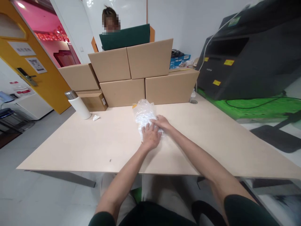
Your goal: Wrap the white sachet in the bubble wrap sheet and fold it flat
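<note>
A crumpled clear plastic bag (143, 113) with an orange bit at its far end lies on the beige table (94, 141). My left hand (150, 136) rests flat on the near end of the bag, fingers stretched forward. My right hand (162, 123) lies palm down on the bag's right side, fingers pointing left and slightly spread. Both hands press on the plastic; neither is wrapped round it.
Several cardboard boxes (131, 73) are stacked along the table's far edge. A white bottle with a metal cap (78, 105) and a small white scrap (96, 117) lie at the far left. A person sits behind the boxes. A large black machine (249, 53) stands at right.
</note>
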Motion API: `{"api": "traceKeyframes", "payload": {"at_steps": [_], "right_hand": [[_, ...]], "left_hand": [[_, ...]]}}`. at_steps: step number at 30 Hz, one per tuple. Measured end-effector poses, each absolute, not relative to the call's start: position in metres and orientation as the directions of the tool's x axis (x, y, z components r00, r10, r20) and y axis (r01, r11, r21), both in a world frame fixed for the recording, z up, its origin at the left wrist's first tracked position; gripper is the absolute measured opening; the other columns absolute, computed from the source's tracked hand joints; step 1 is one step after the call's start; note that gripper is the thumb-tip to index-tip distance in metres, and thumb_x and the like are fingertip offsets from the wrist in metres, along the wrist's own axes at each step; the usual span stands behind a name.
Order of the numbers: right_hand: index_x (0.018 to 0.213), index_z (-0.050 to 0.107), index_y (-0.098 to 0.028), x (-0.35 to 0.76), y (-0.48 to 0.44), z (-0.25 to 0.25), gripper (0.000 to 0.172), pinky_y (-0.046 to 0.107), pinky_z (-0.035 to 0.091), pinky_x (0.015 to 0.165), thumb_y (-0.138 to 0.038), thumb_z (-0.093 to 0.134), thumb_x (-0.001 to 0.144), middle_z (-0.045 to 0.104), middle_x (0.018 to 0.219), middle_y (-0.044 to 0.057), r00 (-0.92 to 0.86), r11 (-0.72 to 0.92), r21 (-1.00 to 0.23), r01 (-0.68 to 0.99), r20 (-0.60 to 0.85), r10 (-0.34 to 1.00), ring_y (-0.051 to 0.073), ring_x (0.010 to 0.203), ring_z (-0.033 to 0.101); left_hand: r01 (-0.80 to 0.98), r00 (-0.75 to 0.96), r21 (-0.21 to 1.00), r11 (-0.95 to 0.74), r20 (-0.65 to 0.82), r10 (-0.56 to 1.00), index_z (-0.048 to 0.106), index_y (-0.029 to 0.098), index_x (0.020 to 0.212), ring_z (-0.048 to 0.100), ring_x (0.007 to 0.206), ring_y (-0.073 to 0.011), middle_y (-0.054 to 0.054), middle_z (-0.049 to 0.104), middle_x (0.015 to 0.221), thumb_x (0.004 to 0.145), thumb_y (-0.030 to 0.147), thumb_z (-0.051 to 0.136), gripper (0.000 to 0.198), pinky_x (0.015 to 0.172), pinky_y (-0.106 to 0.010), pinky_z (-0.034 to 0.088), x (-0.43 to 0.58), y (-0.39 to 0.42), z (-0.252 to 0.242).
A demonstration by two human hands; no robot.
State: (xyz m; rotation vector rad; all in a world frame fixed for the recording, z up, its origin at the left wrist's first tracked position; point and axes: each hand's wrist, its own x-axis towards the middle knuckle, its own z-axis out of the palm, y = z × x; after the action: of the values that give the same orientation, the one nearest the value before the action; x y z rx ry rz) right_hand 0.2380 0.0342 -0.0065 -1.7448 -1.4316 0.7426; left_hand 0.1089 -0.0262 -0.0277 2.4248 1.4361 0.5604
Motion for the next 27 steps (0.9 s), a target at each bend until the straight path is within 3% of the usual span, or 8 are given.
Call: {"api": "traceKeyframes", "payload": {"at_steps": [3, 6, 9, 12, 14, 18, 23, 27], "right_hand": [[0.069, 0.060, -0.016, 0.228, 0.033, 0.000, 0.031, 0.026, 0.044, 0.062, -0.040, 0.079, 0.065, 0.062, 0.063, 0.001, 0.196, -0.161, -0.944, 0.289, -0.106, 0.975, 0.018, 0.070, 0.060], [0.065, 0.058, -0.017, 0.226, 0.018, 0.008, 0.033, 0.027, 0.045, 0.058, -0.040, 0.081, 0.064, 0.060, 0.056, 0.000, 0.143, -0.162, -0.964, 0.211, -0.134, 0.981, 0.017, 0.062, 0.059], [0.065, 0.060, -0.016, 0.228, -0.007, 0.017, 0.035, 0.029, 0.048, 0.056, -0.041, 0.085, 0.060, 0.063, 0.057, 0.003, 0.039, -0.173, -0.978, 0.117, -0.170, 0.985, 0.018, 0.059, 0.059], [0.073, 0.066, -0.014, 0.230, -0.039, 0.028, 0.040, 0.030, 0.049, 0.057, -0.043, 0.088, 0.057, 0.069, 0.067, 0.005, -0.248, -0.196, -0.979, -0.054, -0.177, 0.953, 0.018, 0.060, 0.062], [0.081, 0.069, -0.013, 0.230, -0.058, 0.036, 0.043, 0.028, 0.049, 0.057, -0.046, 0.087, 0.059, 0.071, 0.073, 0.005, -0.353, -0.195, -0.972, -0.133, -0.137, 0.926, 0.016, 0.060, 0.062], [0.084, 0.070, -0.016, 0.223, -0.077, 0.049, 0.040, 0.026, 0.046, 0.056, -0.048, 0.084, 0.065, 0.069, 0.073, 0.003, -0.315, -0.135, -0.973, -0.188, -0.071, 0.947, 0.014, 0.059, 0.060], [0.079, 0.068, -0.019, 0.205, -0.059, 0.036, 0.041, 0.028, 0.045, 0.056, -0.051, 0.085, 0.061, 0.065, 0.066, 0.000, -0.136, -0.089, -0.967, -0.238, -0.058, 0.989, 0.015, 0.057, 0.058], [0.077, 0.064, -0.020, 0.191, -0.029, 0.009, 0.043, 0.029, 0.044, 0.056, -0.060, 0.077, 0.067, 0.061, 0.062, 0.000, 0.053, -0.010, -0.995, -0.099, -0.015, 0.999, 0.018, 0.061, 0.057]], "left_hand": [[0.701, 0.438, 0.510, -0.499, 0.245, 0.865, 0.048, 0.021, 0.139, 0.028, 0.146, -0.0357, -0.014, 0.046, 0.150, 0.092, 0.037, 0.050, 0.049, 0.117, -0.058, 0.017, 0.099, -0.029, -0.026], [0.599, 0.382, 0.601, -0.529, 0.366, 0.849, 0.046, 0.019, 0.138, 0.031, 0.146, -0.0278, -0.017, 0.045, 0.149, 0.096, 0.038, 0.046, 0.046, 0.116, -0.051, 0.024, 0.083, -0.029, -0.021], [0.639, 0.371, 0.532, -0.555, 0.418, 0.829, 0.046, 0.025, 0.141, 0.020, 0.151, -0.0277, -0.011, 0.037, 0.157, 0.097, 0.041, 0.046, 0.047, 0.120, -0.055, 0.008, 0.060, -0.026, -0.007], [0.698, 0.383, 0.493, -0.520, 0.357, 0.852, 0.051, 0.031, 0.141, 0.010, 0.153, -0.0318, -0.004, 0.037, 0.159, 0.095, 0.043, 0.050, 0.048, 0.119, -0.060, -0.003, 0.031, -0.023, 0.018], [0.615, 0.422, 0.591, -0.522, 0.313, 0.851, 0.059, 0.032, 0.135, 0.025, 0.149, -0.0325, -0.003, 0.047, 0.152, 0.094, 0.047, 0.051, 0.044, 0.120, -0.059, 0.011, 0.011, -0.025, 0.034], [0.179, 0.561, 0.900, -0.397, 0.238, 0.793, 0.062, 0.029, 0.134, 0.058, 0.124, -0.0306, -0.011, 0.060, 0.139, 0.088, 0.059, 0.057, 0.054, 0.102, -0.045, 0.049, -0.023, -0.035, 0.055], [-0.144, 0.483, 0.989, 0.034, 0.040, 0.875, 0.050, 0.026, 0.141, 0.066, 0.106, -0.0290, -0.013, 0.065, 0.126, 0.067, 0.045, 0.083, 0.084, 0.087, -0.039, 0.055, -0.039, -0.034, 0.040], [-0.127, 0.127, 0.991, 0.034, -0.018, 0.992, 0.053, 0.020, 0.125, 0.068, 0.087, -0.0208, -0.009, 0.069, 0.106, 0.068, 0.033, 0.080, 0.064, 0.080, -0.035, 0.055, -0.027, -0.014, 0.008]]}}
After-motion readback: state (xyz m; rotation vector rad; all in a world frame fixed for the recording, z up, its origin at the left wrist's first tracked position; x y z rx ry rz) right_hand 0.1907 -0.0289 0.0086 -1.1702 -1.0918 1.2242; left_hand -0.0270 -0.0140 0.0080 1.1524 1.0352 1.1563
